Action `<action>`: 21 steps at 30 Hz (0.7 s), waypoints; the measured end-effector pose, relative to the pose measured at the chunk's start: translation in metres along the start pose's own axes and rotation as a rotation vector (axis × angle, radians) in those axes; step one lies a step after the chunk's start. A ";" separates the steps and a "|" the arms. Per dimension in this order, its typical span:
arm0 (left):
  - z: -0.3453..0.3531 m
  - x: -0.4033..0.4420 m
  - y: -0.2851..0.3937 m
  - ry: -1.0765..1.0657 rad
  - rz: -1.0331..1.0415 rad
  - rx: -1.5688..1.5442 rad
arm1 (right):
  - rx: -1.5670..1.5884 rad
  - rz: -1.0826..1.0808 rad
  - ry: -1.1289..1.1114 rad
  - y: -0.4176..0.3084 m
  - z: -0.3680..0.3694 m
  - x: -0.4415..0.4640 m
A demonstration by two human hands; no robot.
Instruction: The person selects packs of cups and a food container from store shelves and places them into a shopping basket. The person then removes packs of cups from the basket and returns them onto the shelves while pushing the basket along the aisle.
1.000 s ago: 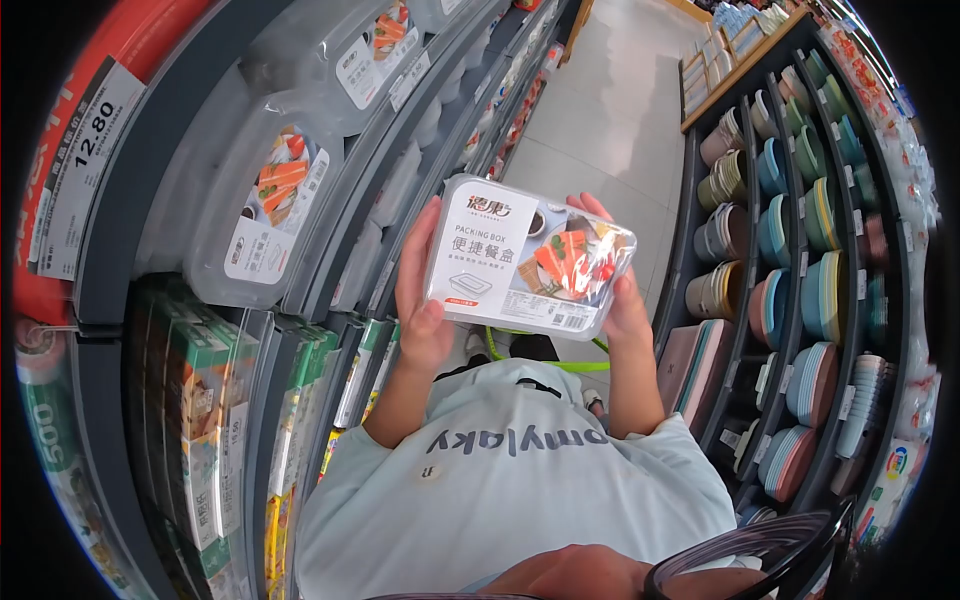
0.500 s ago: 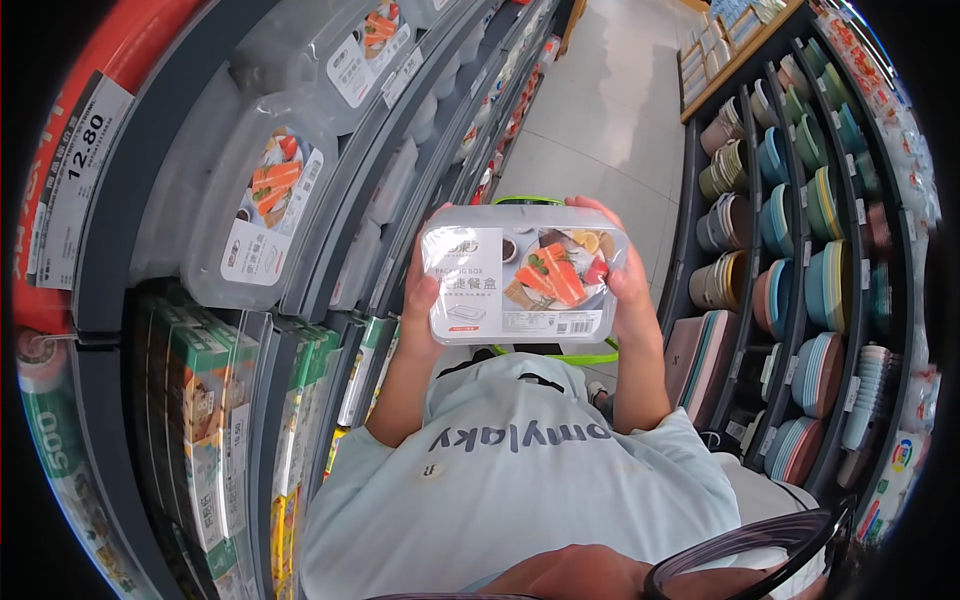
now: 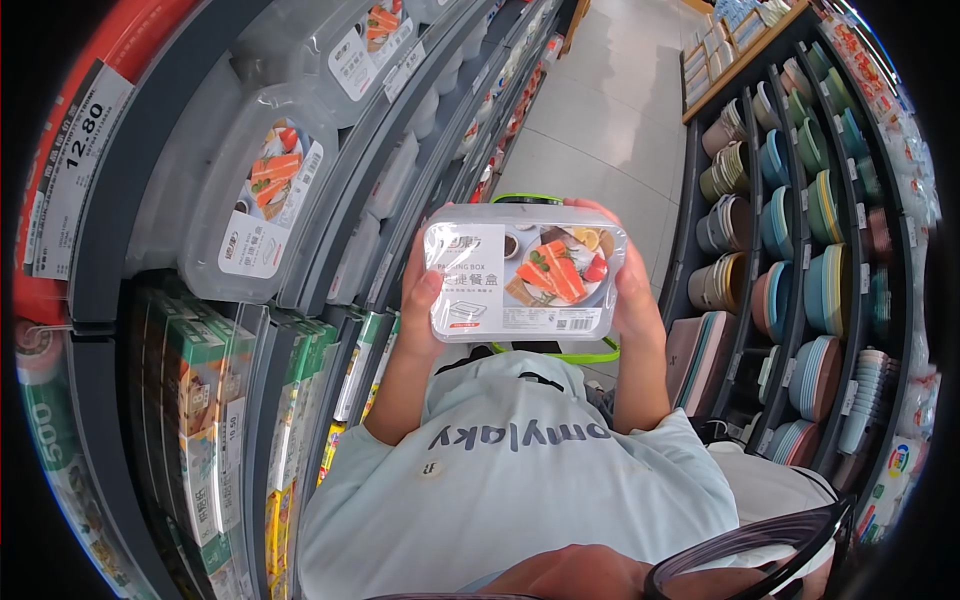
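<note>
Box (image 3: 527, 273): up in front of the shirt (image 3: 520, 490), between two hands. It is see-through. Its label (image 3: 512, 285) faces the person's eyes and shows orange fish and the words PACKING BOX.
Left hand (image 3: 420, 300): grasps the left end of the box. The thumb is at the front; most other fingers are hidden behind.
Right hand (image 3: 636, 290): grasps the right end. The thumb is at the side, and some fingers curl past the far edge.
Green bar (image 3: 592, 356): just below the box in view, partly hidden, so one cannot tell what it is part of.
Left shelf (image 3: 108, 235): holds more clear boxes (image 3: 262, 195) with fish pictures on them.
Price tag (image 3: 82, 165): on the shelf's edge, reads 12.80.
Cartons (image 3: 205, 375): green and brown, in a row under those clear boxes.
Right shelf (image 3: 688, 190): holds stacks of bowls (image 3: 826, 288) in blue, green and pink.
Floor (image 3: 600, 130): pale tiles between the two shelves.
</note>
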State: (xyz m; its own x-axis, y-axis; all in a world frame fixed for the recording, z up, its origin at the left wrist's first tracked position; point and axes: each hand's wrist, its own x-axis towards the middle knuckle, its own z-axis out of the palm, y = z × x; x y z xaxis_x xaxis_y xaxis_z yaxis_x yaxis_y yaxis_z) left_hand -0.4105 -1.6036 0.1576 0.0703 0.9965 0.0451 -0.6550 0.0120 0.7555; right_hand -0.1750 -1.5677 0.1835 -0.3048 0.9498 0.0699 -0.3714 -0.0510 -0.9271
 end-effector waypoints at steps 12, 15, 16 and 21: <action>-0.004 0.006 -0.004 -0.044 0.113 0.101 | -0.239 -0.102 -0.051 0.004 -0.012 -0.004; -0.003 0.004 -0.004 -0.093 0.075 0.046 | -0.285 -0.096 -0.081 0.000 -0.012 -0.005; -0.001 0.003 -0.006 -0.075 0.084 0.041 | -0.285 -0.097 -0.083 0.000 -0.011 -0.004; -0.013 0.002 -0.011 -0.050 0.092 0.111 | -0.229 -0.013 -0.021 0.001 -0.006 -0.003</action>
State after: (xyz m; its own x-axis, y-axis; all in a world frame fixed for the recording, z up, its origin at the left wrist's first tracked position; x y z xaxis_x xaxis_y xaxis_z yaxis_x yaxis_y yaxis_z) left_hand -0.4125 -1.6006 0.1410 0.0527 0.9876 0.1482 -0.5733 -0.0916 0.8142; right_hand -0.1697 -1.5685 0.1803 -0.3206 0.9432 0.0874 -0.1673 0.0344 -0.9853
